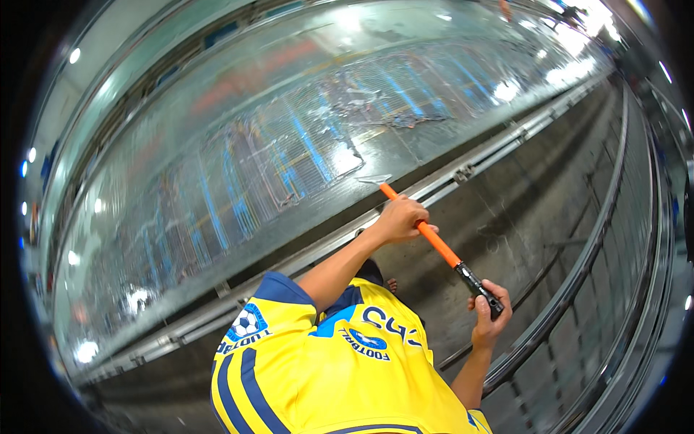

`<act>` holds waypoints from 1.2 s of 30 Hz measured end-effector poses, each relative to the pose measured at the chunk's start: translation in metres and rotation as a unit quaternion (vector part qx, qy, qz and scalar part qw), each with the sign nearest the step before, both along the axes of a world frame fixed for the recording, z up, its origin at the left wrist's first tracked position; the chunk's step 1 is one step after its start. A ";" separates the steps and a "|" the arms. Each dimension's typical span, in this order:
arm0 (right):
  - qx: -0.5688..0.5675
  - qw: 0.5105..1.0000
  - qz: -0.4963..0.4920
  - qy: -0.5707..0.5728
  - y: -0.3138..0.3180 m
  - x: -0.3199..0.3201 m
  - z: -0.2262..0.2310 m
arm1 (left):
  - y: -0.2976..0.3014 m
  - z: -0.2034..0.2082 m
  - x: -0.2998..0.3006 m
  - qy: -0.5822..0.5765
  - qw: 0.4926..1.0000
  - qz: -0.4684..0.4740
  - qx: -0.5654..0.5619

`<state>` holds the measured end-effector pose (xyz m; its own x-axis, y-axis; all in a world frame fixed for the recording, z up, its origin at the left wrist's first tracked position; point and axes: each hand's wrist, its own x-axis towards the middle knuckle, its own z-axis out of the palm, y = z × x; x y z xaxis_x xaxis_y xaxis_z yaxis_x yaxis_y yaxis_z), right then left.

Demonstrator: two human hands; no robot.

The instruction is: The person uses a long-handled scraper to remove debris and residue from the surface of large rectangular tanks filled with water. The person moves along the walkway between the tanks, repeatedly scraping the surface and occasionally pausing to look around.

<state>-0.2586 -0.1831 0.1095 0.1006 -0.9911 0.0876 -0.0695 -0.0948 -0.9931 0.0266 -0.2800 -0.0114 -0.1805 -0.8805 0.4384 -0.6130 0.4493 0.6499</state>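
Note:
My left hand (401, 220) is closed around the orange shaft of a long-handled scraper (442, 248). Farther down, my right hand (491, 315) grips the tool's black end. The pole slants from upper left to lower right across my front. Its flat metal head (375, 179) meets, or sits just over, the near edge of a long, glossy grey-green surface (376, 155). Streaks of blue and thin dark lines (303, 148) run over that surface. Beyond the head lies a ragged patch of dark, crumpled residue (416, 119).
A metal rail (463, 173) with brackets borders the surface on my side. Grey floor (499, 217) lies below it. To my right curves a dark railing (578, 282). At the far upper right, a dark shape, perhaps a person (571, 13), appears near bright lights.

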 end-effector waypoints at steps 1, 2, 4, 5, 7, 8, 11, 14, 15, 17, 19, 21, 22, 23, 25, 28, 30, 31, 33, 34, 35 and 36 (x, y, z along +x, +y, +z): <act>-0.004 0.999 0.025 0.024 -0.026 -0.008 0.005 | -0.016 -0.001 -0.005 0.025 1.000 0.018 -0.002; -0.012 0.998 0.045 0.047 -0.053 -0.014 0.008 | -0.031 0.003 -0.008 0.013 0.999 0.037 0.031; -0.028 0.990 0.083 0.107 -0.098 -0.012 0.012 | -0.055 -0.016 -0.001 0.021 0.997 0.077 0.023; -0.043 0.981 0.112 0.153 -0.120 -0.012 0.014 | -0.067 -0.023 0.002 0.024 0.995 0.094 0.020; -0.077 0.953 0.169 0.241 -0.161 -0.010 0.018 | -0.083 -0.039 0.007 -0.010 0.993 0.105 0.061; -0.124 0.948 0.172 0.236 -0.179 -0.014 0.017 | -0.093 -0.047 0.005 -0.028 0.992 0.102 0.074; -0.003 0.927 0.204 0.315 -0.227 -0.030 0.044 | -0.121 -0.061 -0.010 -0.024 0.995 0.092 0.038; 0.034 0.874 0.252 0.415 -0.271 -0.026 0.078 | -0.159 -0.063 -0.026 -0.042 0.995 0.088 0.027; 0.042 0.869 0.259 0.420 -0.285 -0.024 0.082 | -0.170 -0.065 -0.027 -0.038 0.994 0.096 0.028; 0.057 0.857 0.275 0.432 -0.314 -0.019 0.090 | -0.187 -0.069 -0.027 -0.029 0.992 0.115 0.031; 0.081 0.807 0.342 0.474 -0.339 0.002 0.109 | -0.190 -0.073 -0.023 -0.032 0.989 0.137 0.043; 0.068 0.769 0.406 0.489 -0.355 0.014 0.114 | -0.193 -0.080 -0.020 -0.041 0.985 0.159 0.052; 0.052 0.774 0.428 0.464 -0.361 0.009 0.107 | -0.191 -0.086 -0.019 -0.049 0.983 0.169 0.056; 0.030 0.776 0.452 0.439 -0.369 0.005 0.104 | -0.193 -0.089 -0.016 -0.058 0.979 0.185 0.057; 0.090 0.772 0.437 0.452 -0.389 0.010 0.110 | -0.201 -0.087 -0.016 -0.047 0.977 0.192 0.076; 0.133 0.771 0.419 0.461 -0.418 0.021 0.111 | -0.211 -0.107 -0.009 -0.002 0.973 0.227 0.034; 0.093 0.768 0.467 0.429 -0.432 0.043 0.095 | -0.214 -0.109 0.023 -0.031 0.967 0.254 0.017; 0.072 0.770 0.484 0.410 -0.440 0.059 0.081 | -0.218 -0.107 0.053 -0.081 0.968 0.237 0.012; -0.057 0.772 0.542 0.326 -0.450 0.097 0.039 | -0.212 -0.124 0.116 -0.124 0.948 0.286 0.068; -0.023 0.759 0.543 0.357 -0.455 0.121 0.046 | -0.202 -0.136 0.134 -0.161 0.923 0.334 0.100; -0.066 0.775 0.552 0.299 -0.471 0.122 0.037 | -0.209 -0.127 0.134 -0.139 0.924 0.350 0.070; -0.039 0.751 0.562 0.345 -0.484 0.125 0.048 | -0.215 -0.117 0.124 -0.122 0.923 0.362 0.045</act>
